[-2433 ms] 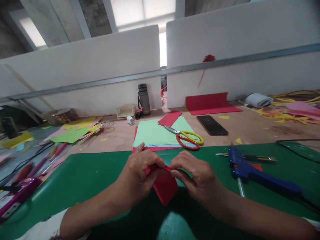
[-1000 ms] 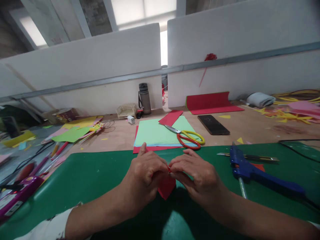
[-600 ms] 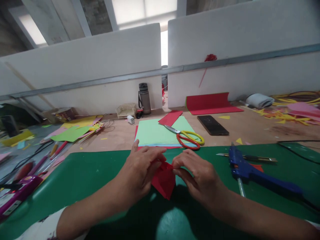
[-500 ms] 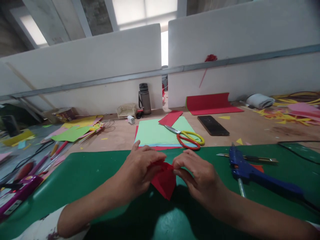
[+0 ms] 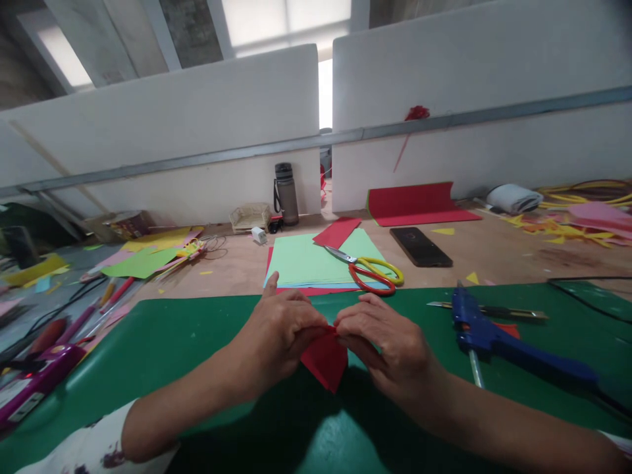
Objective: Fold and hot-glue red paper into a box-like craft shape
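Observation:
A small piece of red paper (image 5: 326, 361) hangs point-down between my two hands, just above the green cutting mat (image 5: 172, 342). My left hand (image 5: 284, 332) is closed on its upper left part, thumb raised a little. From the other side my right hand (image 5: 385, 342) pinches the paper's top edge with fingertips pressed together. The two hands meet at the paper's top, and their fingers hide its upper part.
A blue glue gun (image 5: 498, 342) and a craft knife (image 5: 488, 309) lie on the mat to the right. Beyond the mat lie a stack of coloured sheets (image 5: 306, 263), yellow-and-red scissors (image 5: 370, 273), a phone (image 5: 421, 247) and a bottle (image 5: 286, 194). Pens and paper scraps crowd the left.
The hands have closed in at the top of the red paper again after parting slightly. The paper has stayed low between them, showing a little more than one second ago.

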{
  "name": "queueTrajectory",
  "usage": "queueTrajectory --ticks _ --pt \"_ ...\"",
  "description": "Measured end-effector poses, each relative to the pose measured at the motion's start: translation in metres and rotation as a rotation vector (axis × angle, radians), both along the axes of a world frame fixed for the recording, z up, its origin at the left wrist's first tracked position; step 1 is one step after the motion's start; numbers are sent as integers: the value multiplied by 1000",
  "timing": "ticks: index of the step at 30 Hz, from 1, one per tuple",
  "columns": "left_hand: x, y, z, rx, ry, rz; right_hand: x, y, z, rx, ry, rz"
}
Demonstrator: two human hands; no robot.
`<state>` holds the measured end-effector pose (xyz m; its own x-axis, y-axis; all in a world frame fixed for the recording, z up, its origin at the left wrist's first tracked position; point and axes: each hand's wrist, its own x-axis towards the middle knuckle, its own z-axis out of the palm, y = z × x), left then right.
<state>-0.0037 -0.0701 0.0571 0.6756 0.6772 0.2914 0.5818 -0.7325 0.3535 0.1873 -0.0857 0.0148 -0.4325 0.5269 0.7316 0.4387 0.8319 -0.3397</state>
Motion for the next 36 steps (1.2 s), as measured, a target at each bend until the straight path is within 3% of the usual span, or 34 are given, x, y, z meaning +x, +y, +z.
queueTrajectory --ticks 13,21,32,36 --pt "0 -3 8 -55 73 -84 -2 -2 7 -42 27 -57" --pt "-2 -4 5 -74 44 -105 0 -2 7 -89 5 -65" --pt "-1 -11 14 -130 9 -73 -3 -1 3 -33 71 -130" --pt "3 -10 7 -68 -47 -30 -3 -1 1 -34 65 -115"
